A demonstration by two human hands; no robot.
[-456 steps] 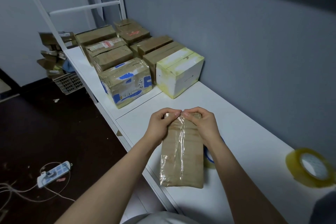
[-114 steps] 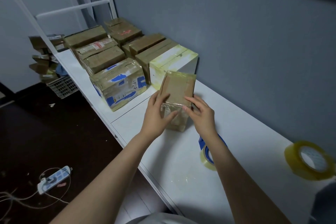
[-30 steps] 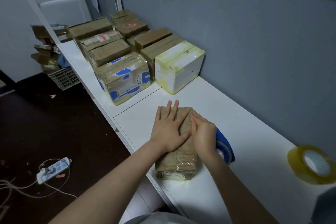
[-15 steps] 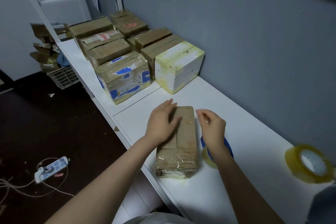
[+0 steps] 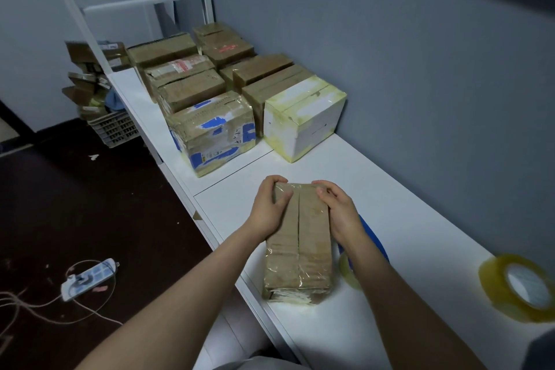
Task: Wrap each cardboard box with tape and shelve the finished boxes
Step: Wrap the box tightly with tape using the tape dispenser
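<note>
1. Cardboard boxes (image 5: pixel 87 78) lie in a loose heap above a plastic crate (image 5: pixel 115 129) on the floor at far left. They are too small to tell whether they are taped, so they may be work left to do.
2. Next along, a cluster of taped boxes (image 5: pixel 192 90) stands on the far end of the white table (image 5: pixel 420 219), packed side by side toward the wall, with a white box (image 5: pixel 303 117) nearest the person. These look finished and put away.
3. The person's left hand (image 5: pixel 268 209) grips the far left corner of the box (image 5: pixel 300 237) being worked on, fingers curled over its far edge and thumb on top.
4. That box lies flat near the table's front edge, apart from the cluster. Shiny tape covers its top and near end, so the wrapping looks about done. I'd judge that moving it over to the others is what remains.
5. The right hand (image 5: pixel 339 210) is clamped on the far right corner in the same way.
6. A blue tape dispenser (image 5: pixel 372 234) lies just beside the box, partly hidden by the right forearm.
7. A tape roll (image 5: pixel 522 288) rests at far right, with no hand on it.
</note>
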